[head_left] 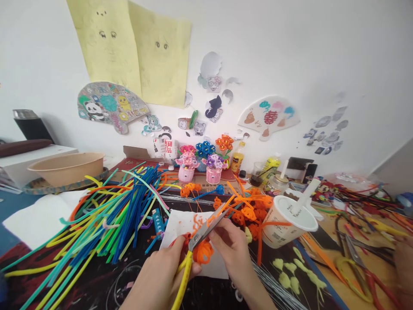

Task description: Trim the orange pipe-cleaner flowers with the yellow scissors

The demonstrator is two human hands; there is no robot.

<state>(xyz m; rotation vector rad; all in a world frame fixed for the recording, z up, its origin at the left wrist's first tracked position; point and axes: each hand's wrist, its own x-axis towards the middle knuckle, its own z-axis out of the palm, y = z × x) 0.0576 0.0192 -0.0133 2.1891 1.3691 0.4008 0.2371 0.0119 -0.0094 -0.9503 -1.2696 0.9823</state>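
The left hand (158, 275) is closed around the yellow handles of the scissors (184, 275), its fingers wrapped firmly, with the steel blades angled up and right across a sheet of white paper (213, 262). The right hand (230, 252) is curled and partly closed just beside the blades, its fingertips (218, 230) close to the steel; whether it has hold of anything, I cannot tell.

An orange pipe-cleaner curl (202, 252) sits on the paper, touching the scissors near their pivot, with a fuzzy orange strand (196, 224) rising just above. The work lies between both hands, near the middle of the table's front edge, so the cutting point stays in plain view.

Left of the paper lies a heap of long pipe cleaners (112, 219) in blue, green and yellow. Orange flowers (248, 213) are piled to the right, against a lidded paper cup (288, 221) with a white stick (306, 196) standing in it; its contents are hidden. Toward the back edge, two pink pots (186, 174) (213, 175) hold pipe-cleaner flowers, and a small glass (256, 174) holds something dark. At the back-left corner sits a tan bowl (66, 168), its inside out of sight. Pliers (355, 254) lie at the right, near another person's hand (403, 271).
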